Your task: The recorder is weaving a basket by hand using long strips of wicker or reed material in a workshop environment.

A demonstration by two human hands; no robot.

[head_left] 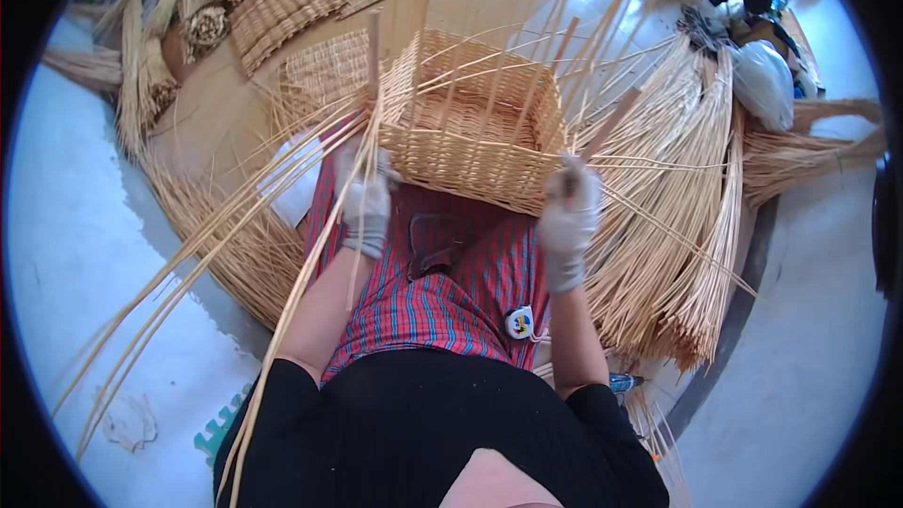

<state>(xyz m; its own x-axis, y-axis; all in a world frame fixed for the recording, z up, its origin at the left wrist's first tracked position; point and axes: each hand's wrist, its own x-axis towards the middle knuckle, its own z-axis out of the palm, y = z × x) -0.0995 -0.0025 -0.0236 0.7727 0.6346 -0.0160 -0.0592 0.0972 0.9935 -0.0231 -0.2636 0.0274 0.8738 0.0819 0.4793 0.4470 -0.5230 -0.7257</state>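
Observation:
A rectangular wicker basket (470, 160) of pale woven cane rests at my knees, its long upright stakes rising from the rim. Wooden sticks stand at its corners. My left hand (369, 196), in a grey-white work glove, is closed at the near left corner, its fingers partly behind loose canes (324, 226) that trail down to the left. At the near right corner my gloved right hand (570, 212) is curled against the basket wall, beside a tilted wooden stick (609, 125). Glove and weave partly hide what its fingers grip.
A large fan of loose canes (668, 245) lies to the right, with a white plastic bag (762, 85) beyond. Woven mats (287, 9) and bundled canes (155, 85) lie at the far left. A small tape measure (519, 323) rests on the red plaid cloth (414, 315) over my lap.

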